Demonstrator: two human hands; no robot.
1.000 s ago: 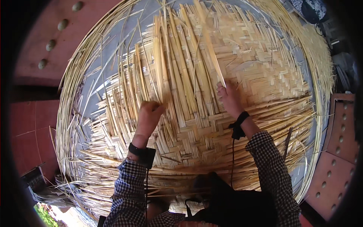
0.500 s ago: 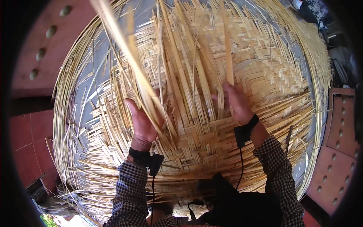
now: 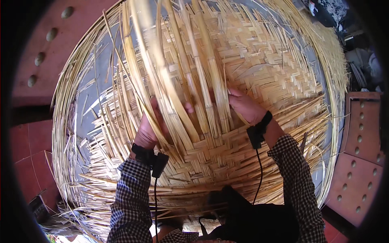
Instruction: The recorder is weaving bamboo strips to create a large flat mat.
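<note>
A large woven mat (image 3: pixel 275 81) of pale split cane lies before me, with a herringbone pattern. Long split cane strips (image 3: pixel 166 77) rise from its middle and lean away from me, their upper ends blurred. My left hand (image 3: pixel 150 127) is around the strips on the left side, its fingers partly behind them and one fingertip showing between two canes. At the right edge of the bundle, my right hand (image 3: pixel 247 107) grips strips, with its fingers mostly hidden behind them.
Loose strip ends (image 3: pixel 312 125) fan out at the mat's right and near edges. Grey floor (image 3: pixel 95 77) shows around the weave. Reddish slabs with round studs (image 3: pixel 44 44) stand left and right. Cables (image 3: pixel 259 174) hang from my wristbands.
Both hands have gathered more strips between them, and the strips now stand closer together. My right hand has moved slightly inward onto the bundle; the left has shifted slightly left and up.
</note>
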